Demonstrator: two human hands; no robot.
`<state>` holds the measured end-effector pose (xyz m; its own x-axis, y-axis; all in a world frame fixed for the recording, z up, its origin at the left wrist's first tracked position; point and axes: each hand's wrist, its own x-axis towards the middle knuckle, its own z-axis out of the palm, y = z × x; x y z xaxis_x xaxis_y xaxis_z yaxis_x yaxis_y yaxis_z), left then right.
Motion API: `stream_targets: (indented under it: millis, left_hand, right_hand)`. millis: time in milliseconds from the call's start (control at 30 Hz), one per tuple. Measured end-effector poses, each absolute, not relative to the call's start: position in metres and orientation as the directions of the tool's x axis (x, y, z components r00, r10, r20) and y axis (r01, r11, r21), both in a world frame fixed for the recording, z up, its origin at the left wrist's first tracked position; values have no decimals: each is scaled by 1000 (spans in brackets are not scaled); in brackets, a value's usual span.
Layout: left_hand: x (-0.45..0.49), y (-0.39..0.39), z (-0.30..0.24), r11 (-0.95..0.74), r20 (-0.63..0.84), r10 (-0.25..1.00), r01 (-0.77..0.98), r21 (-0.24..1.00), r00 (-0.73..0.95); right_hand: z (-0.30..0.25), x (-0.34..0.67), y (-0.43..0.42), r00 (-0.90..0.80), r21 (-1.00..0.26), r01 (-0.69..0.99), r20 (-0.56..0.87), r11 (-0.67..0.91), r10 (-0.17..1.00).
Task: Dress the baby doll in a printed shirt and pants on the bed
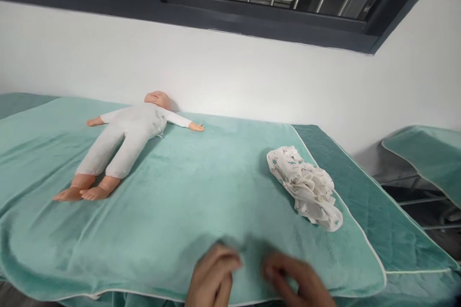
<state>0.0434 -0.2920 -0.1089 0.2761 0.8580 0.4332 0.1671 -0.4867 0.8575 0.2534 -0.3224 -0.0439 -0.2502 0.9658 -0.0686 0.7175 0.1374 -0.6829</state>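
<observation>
Near the front edge of the green blanket (201, 201), my left hand (214, 276) and my right hand (297, 278) face each other with a gap between them. Both have their fingers curled in and hold nothing that I can see; motion blurs them, the right one more. A bundled white cloth garment (302, 184) with a small coloured print lies crumpled on the blanket, beyond and right of my right hand. A baby doll (133, 129) in a white suit rests on its back at the far left, arms spread, bare feet toward me.
A white wall (230, 76) rises behind the blanket, under a dark-framed barred window (252, 14). Darker green quilted bedding (374, 211) shows on the right. Past a gap there, another green-covered surface (428, 153) stands over metal bars.
</observation>
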Motion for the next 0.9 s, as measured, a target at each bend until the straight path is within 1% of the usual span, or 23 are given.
stream_targets:
  millis: [33,67,100,133,167,200,267,300,333,367,400,467,500,533,567,600,633,667,700,733,800,900]
  left_hand:
    - [50,-271,-99,-460,411,867,137,877,283]
    - [59,-249,-89,-393,355,902,128,911,247]
    - [70,-227,-80,-318,281,925,113,941,257]
    - [81,-206,-73,-236,207,935,71,969,288]
    - [93,-186,-67,-148,141,944,3,989,297]
    - [104,-167,-63,-65,81,949,-64,996,304]
    - [120,-138,-59,38,17,951,-171,985,310]
    - [125,-126,-58,72,-4,950,-209,975,311]
    - [128,-117,-57,105,-23,948,-246,963,316]
    - [129,-110,-57,134,-36,946,-288,948,322]
    - [128,-105,-56,161,-44,944,-339,927,326]
    - [125,-98,-55,183,-37,948,-450,874,315]
    - [123,-96,-55,175,-23,955,-495,851,297]
    - [122,-95,-55,154,-3,962,-530,834,275]
    - [121,-95,-55,126,23,968,-557,821,251]
    - [120,-95,-55,97,51,971,-578,811,235]
    - [120,-95,-55,78,75,970,-594,801,229]
    - [120,-95,-55,72,91,968,-607,791,232]
    - [120,-96,-55,74,93,968,-617,784,235]
    - [120,-96,-55,85,79,970,-620,780,232]
    - [118,-96,-54,112,20,980,-629,769,199]
    - [114,-97,-52,126,-45,990,-688,715,135]
  right_hand:
    - [-42,263,-306,-167,-629,762,35,151,985]
    - [-40,271,-288,-110,-527,828,179,190,978]
    - [-39,279,-269,-78,-393,896,317,206,945]
    - [-38,286,-251,-36,-255,955,404,151,914]
    - [-38,292,-234,5,-145,987,439,65,899]
    - [-39,297,-218,33,-61,998,462,-5,886]
    - [-40,305,-190,83,27,994,476,-109,876]
    - [-40,307,-178,99,32,991,476,-129,874]
    - [-40,309,-168,111,8,991,472,-130,875]
    - [-39,309,-160,125,-49,992,461,-116,879]
    - [-36,308,-153,137,-141,987,442,-82,886]
    - [-25,302,-142,143,-411,911,393,35,909]
    - [-18,297,-138,138,-569,816,365,104,921]
    - [-8,292,-135,120,-718,674,338,174,933]
    - [2,285,-133,96,-838,493,318,233,943]
    - [14,278,-131,72,-915,296,307,274,949]
    - [26,270,-129,54,-949,112,302,295,952]
    - [38,262,-127,48,-949,-30,311,313,949]
    - [49,255,-124,52,-935,-124,329,333,943]
    - [57,248,-119,61,-919,-176,348,354,935]
    - [62,238,-106,93,-901,-199,373,385,923]
    - [40,237,-82,170,-911,-146,362,387,917]
